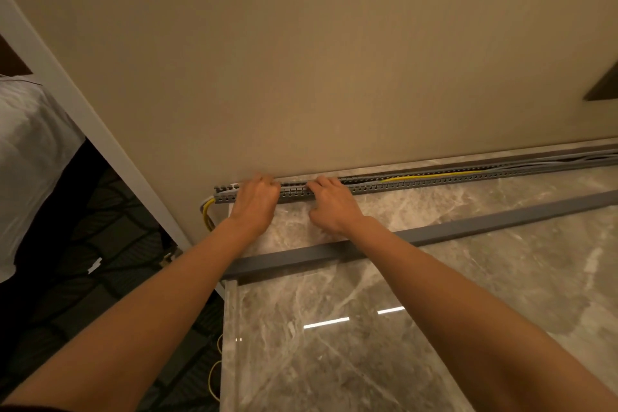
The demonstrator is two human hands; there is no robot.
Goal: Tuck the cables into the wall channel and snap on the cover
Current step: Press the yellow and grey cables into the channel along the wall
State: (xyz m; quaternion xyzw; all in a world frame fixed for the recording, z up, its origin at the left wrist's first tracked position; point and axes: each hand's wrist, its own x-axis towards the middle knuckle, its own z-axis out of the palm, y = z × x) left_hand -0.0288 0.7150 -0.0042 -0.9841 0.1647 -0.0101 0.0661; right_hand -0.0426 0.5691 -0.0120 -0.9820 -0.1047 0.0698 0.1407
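A long grey slotted channel (418, 183) runs along the foot of the beige wall on a marble surface. Yellow and grey cables (431, 175) lie inside it, and at its left end yellow and white cables (208, 211) spill out and hang down. My left hand (254, 204) rests on the channel near that end, fingers curled over its top into the opening. My right hand (331, 204) sits just to the right, fingertips pressing down into the channel. The long grey cover (434, 233) lies loose on the marble behind my hands, under my right forearm.
The marble top (368, 354) ends at a left edge around its corner, with dark patterned carpet (110, 264) below. A white bed (30, 150) stands at far left past a white frame. Thin yellow wire (214, 375) dangles beside the marble edge. A dark shelf corner (602, 87) juts from the wall at right.
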